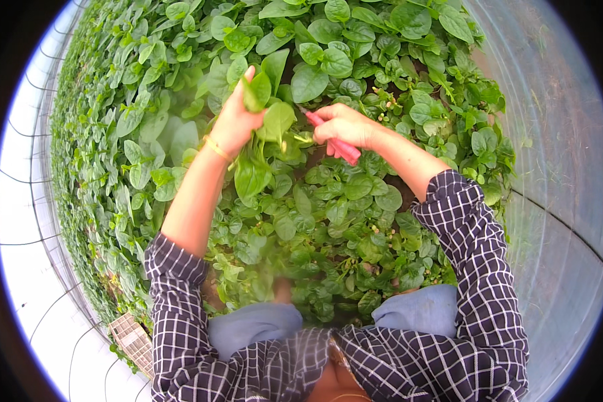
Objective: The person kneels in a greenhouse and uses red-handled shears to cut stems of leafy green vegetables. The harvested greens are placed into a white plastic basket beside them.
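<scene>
A bunch of broad green leaves with stems [278, 120] is gripped in my left hand [236, 120]; some leaves stick up past the thumb and others hang below the palm. My right hand [344, 125] is closed around the pink-red handle of a small knife [342, 148]. Its short blade points up and left toward the leaves, and whether it touches a stem is hard to tell. Around both hands grow dense leafy plants [357, 187], which look like Malabar spinach. Small pale stubs or buds [384, 98] show among the stems to the right.
Clear plastic sheeting [547, 151] rises along the bed's right side, crossed by a dark line [558, 218]. A beige plastic crate [132, 341] lies at the lower left. Thin curved hoops [32, 183] line the far left. My bent knees [417, 309] are close to the plants.
</scene>
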Demonstrator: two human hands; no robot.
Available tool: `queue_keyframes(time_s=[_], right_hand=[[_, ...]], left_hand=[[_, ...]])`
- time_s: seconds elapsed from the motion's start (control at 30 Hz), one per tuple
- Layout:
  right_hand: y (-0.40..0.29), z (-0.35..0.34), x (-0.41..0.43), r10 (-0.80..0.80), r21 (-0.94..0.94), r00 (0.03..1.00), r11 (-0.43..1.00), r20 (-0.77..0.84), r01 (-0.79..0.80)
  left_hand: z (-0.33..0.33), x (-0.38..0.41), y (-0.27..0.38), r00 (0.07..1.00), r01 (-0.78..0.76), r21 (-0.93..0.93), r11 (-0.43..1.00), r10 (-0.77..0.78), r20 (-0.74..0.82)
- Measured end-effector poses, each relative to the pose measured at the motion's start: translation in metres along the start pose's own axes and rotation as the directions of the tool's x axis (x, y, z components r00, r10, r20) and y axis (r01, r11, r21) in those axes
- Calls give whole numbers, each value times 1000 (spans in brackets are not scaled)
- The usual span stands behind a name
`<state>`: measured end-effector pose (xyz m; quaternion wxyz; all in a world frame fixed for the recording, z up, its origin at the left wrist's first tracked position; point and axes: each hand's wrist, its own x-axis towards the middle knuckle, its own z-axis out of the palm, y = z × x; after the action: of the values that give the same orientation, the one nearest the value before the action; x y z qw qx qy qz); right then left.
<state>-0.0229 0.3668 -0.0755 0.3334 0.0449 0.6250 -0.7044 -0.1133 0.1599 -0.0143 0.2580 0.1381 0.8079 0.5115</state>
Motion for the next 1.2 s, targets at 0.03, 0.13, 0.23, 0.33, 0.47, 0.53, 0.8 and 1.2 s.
queue_keyframes(time_s=[0.03, 0.13, 0.23, 0.33, 0.47, 0.53, 0.8, 1.2], right_hand=[[0, 7, 0, 6, -29, 1000, 1000, 7, -6], [21, 7, -6, 32, 40, 999, 999, 38, -33], [19, 10, -20, 70, 279, 995, 956, 76, -89], [19, 9, -8, 135, 394, 984, 903, 118, -171], [27, 9, 18, 144, 446, 988, 882, 51, -151], [32, 12, 20, 107, 430, 994, 897, 12, -101], [23, -2, -61, -160, 488, 987, 862, 5, 137], [-7, 16, -127, -306, 697, 881, 716, 361, -37]], left_hand=[[-5, 7, -10, 999, 11, -27, 1000, -12, -41], [9, 16, -11, 991, 97, 713, 695, -1, -135], [-5, -4, -25, 968, 62, 444, 894, 56, -247], [-10, -15, -39, 968, 59, 324, 944, 25, -251], [-2, -17, -40, 967, 50, 244, 969, 14, -255], [-6, -17, -45, 957, 63, 81, 995, -37, -289], [-88, -35, -70, 978, 206, -861, 465, -91, 185], [-50, -58, 1, 994, 12, -428, 904, 37, 106]])
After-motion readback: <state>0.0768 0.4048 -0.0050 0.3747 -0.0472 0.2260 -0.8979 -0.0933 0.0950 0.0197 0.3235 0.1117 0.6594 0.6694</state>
